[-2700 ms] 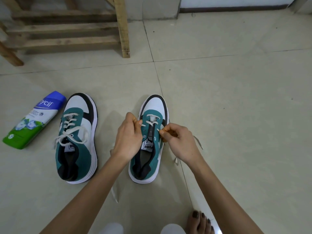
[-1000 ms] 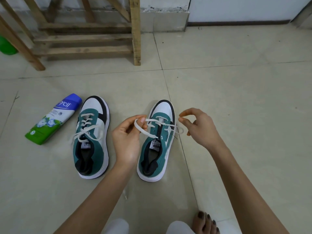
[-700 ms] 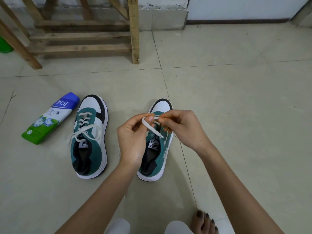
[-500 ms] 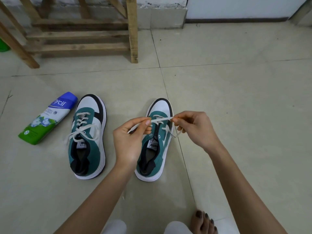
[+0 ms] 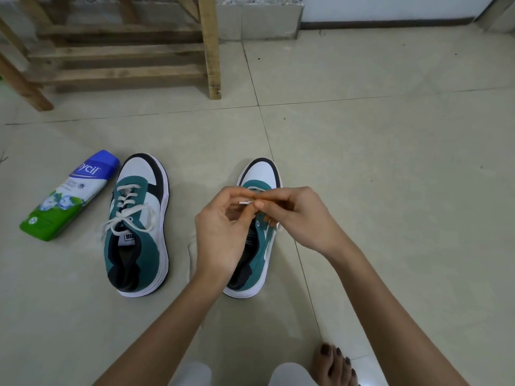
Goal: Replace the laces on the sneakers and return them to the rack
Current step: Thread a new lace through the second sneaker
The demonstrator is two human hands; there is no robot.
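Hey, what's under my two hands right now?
A sneaker: white toe and teal heel show. Left hand and right hand pinch a white lace above it. Most of its eyelets and lacing are covered.

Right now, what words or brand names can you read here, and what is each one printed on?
"ycil": large white letters on the blue end of the bottle; first letter unclear.
"GERM": small print below it on the bottle; the next line is blurred.
Tongue tag of the laced sneaker: too blurred to read.
Tongue tag of the other sneaker: mostly hidden by the left hand.
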